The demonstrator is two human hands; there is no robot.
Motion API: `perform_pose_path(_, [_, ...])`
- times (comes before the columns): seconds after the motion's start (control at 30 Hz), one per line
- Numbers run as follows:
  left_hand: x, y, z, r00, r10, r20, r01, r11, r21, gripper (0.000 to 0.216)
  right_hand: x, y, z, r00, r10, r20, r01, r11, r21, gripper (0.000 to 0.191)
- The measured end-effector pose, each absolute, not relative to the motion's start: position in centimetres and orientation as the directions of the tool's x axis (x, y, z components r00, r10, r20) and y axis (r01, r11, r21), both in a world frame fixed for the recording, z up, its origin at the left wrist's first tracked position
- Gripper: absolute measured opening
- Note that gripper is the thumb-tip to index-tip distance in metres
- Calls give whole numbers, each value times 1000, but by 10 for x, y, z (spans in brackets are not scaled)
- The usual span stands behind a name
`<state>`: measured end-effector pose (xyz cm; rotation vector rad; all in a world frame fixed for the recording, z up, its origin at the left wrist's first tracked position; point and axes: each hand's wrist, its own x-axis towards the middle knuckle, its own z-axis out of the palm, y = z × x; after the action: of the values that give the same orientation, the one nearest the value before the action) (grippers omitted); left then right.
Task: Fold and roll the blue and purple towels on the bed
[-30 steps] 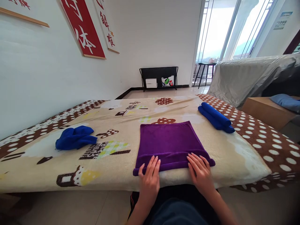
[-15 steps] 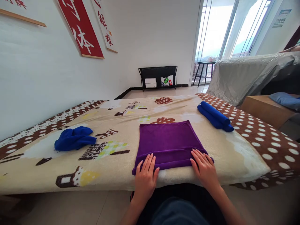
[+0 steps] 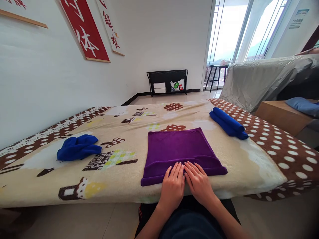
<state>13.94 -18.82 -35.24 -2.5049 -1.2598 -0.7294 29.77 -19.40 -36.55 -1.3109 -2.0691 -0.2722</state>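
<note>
A purple towel lies spread on the patterned blanket, its near edge rolled into a narrow tube. My left hand rests flat on the middle of that roll, fingers stretched forward. Right beside it, my right hand also lies on the roll with its fingers extended. The two hands nearly touch at the index fingers. Both palms face down and hide the central part of the roll; its ends show on either side.
A crumpled blue towel lies to the left, and a rolled blue towel to the right. Beyond the bed stand a black rack and a stool. A cardboard box is at the right.
Both hands have slid inward along the roll, from near its two ends to its middle, and now lie side by side. The towels have stayed in place.
</note>
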Motion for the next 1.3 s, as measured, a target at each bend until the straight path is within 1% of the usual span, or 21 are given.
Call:
perform_pose_path(0.1, [135,-184,-351,432,723,540,851,-525,23,41,306,-188,-365,-234,744,626,893,419,-164,36])
perform_pose_path(0.27, [94,-178,-354,395,740,544,896,-442,-49,46,343,-182,-373,-156,747,646,945,303,-122,39])
perform_pose_path(0.4, [61,-175,-360,390,748,537,906,-416,-80,47,372,-180,-381,-138,744,654,960,262,-95,39])
perform_pose_path(0.5, [41,-172,-363,425,717,552,882,-466,-74,46,390,-180,-385,-167,739,653,952,292,-87,38])
perform_pose_path(0.6, [22,-173,-362,455,665,593,834,-552,-21,46,410,-182,-388,-182,720,669,928,351,-126,38])
perform_pose_path(0.67, [10,-176,-361,419,649,635,825,-564,32,46,424,-186,-389,-145,704,695,916,361,-175,38])
perform_pose_path(0.73, [-1,-180,-362,353,632,690,838,-542,68,40,436,-190,-390,-93,685,723,909,354,-219,38])
perform_pose_path(0.8, [-9,-184,-365,303,606,736,853,-517,74,30,444,-195,-391,-61,668,742,901,357,-247,33])
perform_pose_path(0.87, [-15,-187,-369,299,597,745,856,-512,67,24,450,-198,-392,-57,654,754,890,376,-259,24])
perform_pose_path(0.97, [-19,-190,-373,350,604,717,834,-549,55,27,454,-201,-394,-76,639,766,884,398,-245,16])
perform_pose_path(1.03, [-20,-193,-375,380,604,700,819,-572,49,32,456,-201,-396,-94,655,750,887,397,-235,19])
perform_pose_path(1.17, [-23,-195,-378,404,605,686,815,-579,31,42,462,-203,-399,-157,720,676,893,396,-214,30])
perform_pose_path(1.23, [-25,-194,-380,394,605,692,818,-574,36,41,465,-203,-399,-185,739,648,895,399,-200,35])
perform_pose_path(1.3, [-26,-193,-381,373,617,693,821,-567,62,37,467,-202,-399,-194,748,635,897,397,-194,35])
